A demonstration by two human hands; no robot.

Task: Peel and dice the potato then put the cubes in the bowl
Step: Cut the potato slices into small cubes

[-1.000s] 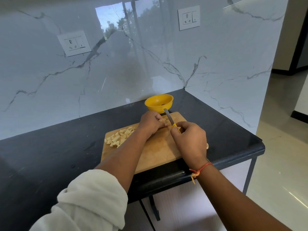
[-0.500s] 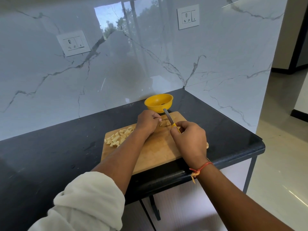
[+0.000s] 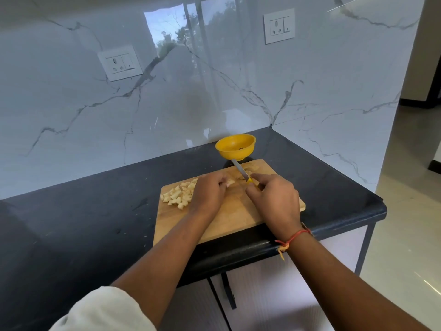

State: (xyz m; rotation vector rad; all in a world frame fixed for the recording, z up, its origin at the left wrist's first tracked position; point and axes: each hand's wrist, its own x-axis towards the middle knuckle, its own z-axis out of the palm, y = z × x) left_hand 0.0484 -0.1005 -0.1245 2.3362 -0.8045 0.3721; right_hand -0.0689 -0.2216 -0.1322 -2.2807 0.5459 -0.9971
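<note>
Cubes (image 3: 177, 195): pale diced heap on the left end of the cutting board (image 3: 238, 218), which lies along the front edge of the desk (image 3: 71, 223) toward its right corner. No skin shows on them, so peeling looks done and a good share of the dicing too.
Left hand (image 3: 210, 193): fingers curled over a small potato piece (image 3: 230, 183) at mid-board, pinning it for the cut. How much potato lies under the palm is hidden.
Bowl (image 3: 229, 154): yellow, on the desk just beyond the board's far edge, near the back edge of the desk. No cubes show inside, only a small dark speck I cannot identify, so the transfer is judged not begun.
Knife (image 3: 239, 170): blade slants away toward the bowl, just right of the held piece. Whether its edge touches potato or wood cannot be told.
Slices (image 3: 251, 167): a few uncut pale pieces by the board's far edge, beside the blade. Their number is unclear, as they blend into the wood.
Right hand (image 3: 274, 199): closed round the knife's yellow handle, covering nearly all of it.
Potato overall: by my reading, what is left is dicing the held piece and the slices, then moving every cube to the bowl.
Peelings: none in view, nor a peeler. The board's right part is covered by the right hand.
</note>
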